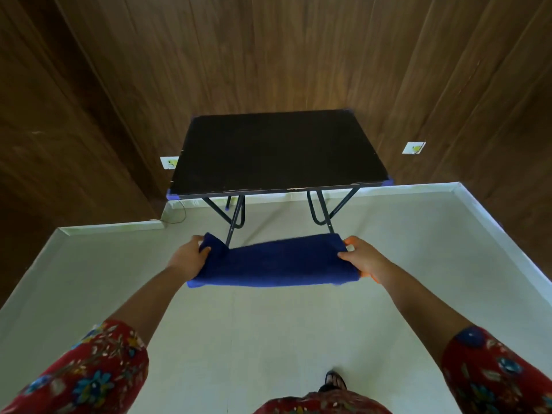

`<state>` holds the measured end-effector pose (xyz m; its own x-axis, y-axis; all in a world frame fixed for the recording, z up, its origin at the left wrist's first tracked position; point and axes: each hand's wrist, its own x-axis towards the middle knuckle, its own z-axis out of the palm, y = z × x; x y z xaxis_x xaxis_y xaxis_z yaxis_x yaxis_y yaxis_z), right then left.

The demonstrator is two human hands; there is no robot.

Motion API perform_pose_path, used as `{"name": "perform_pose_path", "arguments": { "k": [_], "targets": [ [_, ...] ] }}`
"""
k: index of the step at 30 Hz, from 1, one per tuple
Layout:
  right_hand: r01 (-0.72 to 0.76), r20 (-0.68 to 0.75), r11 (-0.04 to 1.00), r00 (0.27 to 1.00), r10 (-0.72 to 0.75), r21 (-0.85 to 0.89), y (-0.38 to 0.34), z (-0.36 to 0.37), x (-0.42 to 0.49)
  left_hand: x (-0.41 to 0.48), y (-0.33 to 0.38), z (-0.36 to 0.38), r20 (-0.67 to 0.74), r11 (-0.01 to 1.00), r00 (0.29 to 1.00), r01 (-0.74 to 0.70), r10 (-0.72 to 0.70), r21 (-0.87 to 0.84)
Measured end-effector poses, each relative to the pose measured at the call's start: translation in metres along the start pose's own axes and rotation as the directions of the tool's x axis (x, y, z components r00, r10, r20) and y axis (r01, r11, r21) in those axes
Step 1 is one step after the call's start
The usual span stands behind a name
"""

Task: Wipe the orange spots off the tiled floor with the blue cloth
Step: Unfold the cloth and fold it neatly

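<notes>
I hold the blue cloth [277, 262] folded into a long band, stretched level between both hands above the pale tiled floor [268, 330]. My left hand [188, 258] grips its left end, with the fingers curled round the fabric. My right hand [363, 259] pinches its right end. Small orange patches show right by my right hand, at its fingertips [349, 241] and under its heel [365, 275]; whether they lie on the floor I cannot tell. No other orange spots show on the visible floor.
A black folding table [277, 153] on dark metal legs stands just beyond the cloth, against the wooden wall [268, 55]. White skirting [490, 222] edges the floor. Two wall sockets [413, 147] sit low. My sandalled foot [334, 380] stands below.
</notes>
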<state>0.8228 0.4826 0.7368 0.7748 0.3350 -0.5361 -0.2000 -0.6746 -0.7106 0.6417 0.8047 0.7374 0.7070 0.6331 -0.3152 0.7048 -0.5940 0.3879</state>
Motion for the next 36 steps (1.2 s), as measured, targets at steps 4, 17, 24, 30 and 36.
{"name": "perform_pose_path", "arguments": {
  "k": [4,17,24,30,36],
  "targets": [
    [0.193,-0.145,0.977,0.968,-0.204,-0.085,-0.012,0.002,-0.003,-0.012,0.02,-0.008,0.164,0.997,0.985,-0.042,0.052,-0.063],
    [0.478,0.153,0.795,0.877,-0.455,-0.374,0.003,-0.051,-0.017,-0.029,0.019,-0.044,0.33,0.906,0.844,-0.388,0.423,-0.168],
    [0.142,0.067,0.861,0.978,-0.2,0.488,0.017,-0.046,-0.031,-0.067,0.035,-0.042,0.271,0.352,0.926,0.169,0.263,-0.92],
    [0.068,0.112,0.804,0.98,-0.165,0.591,-0.008,-0.01,-0.052,-0.086,0.064,-0.004,0.331,0.199,0.93,0.299,0.158,-0.933],
    [0.14,0.251,0.842,0.918,-0.308,0.522,-0.061,0.054,-0.087,-0.101,0.094,0.014,0.387,0.141,0.886,0.361,0.257,-0.922]
  ]
}}
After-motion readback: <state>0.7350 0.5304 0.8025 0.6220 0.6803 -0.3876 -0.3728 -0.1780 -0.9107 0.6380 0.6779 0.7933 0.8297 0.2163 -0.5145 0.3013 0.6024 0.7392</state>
